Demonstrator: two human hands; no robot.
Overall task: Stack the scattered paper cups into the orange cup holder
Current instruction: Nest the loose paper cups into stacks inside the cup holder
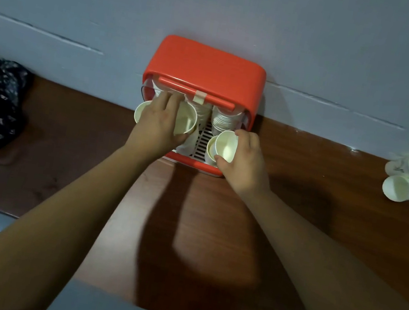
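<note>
right hand pinches a paper cup at its rim, thumb near, fingers far, at the right side of the orange cup holder. left hand fingers curl round two cups at its left side. judged light, thin-walled and crushable: grip gently near the stiffer rim. loose cups lie far right on the counter.

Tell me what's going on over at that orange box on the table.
A person is loading paper cups into the orange cup holder, which sits on the wooden table against the wall. The left hand grips the left-front cup at the holder's opening. The right hand pinches the right-front cup over a lower cup already standing there. Nested stacks fill the back of the holder. Several loose cups lie on their sides at the table's right end, not yet put away.
</note>
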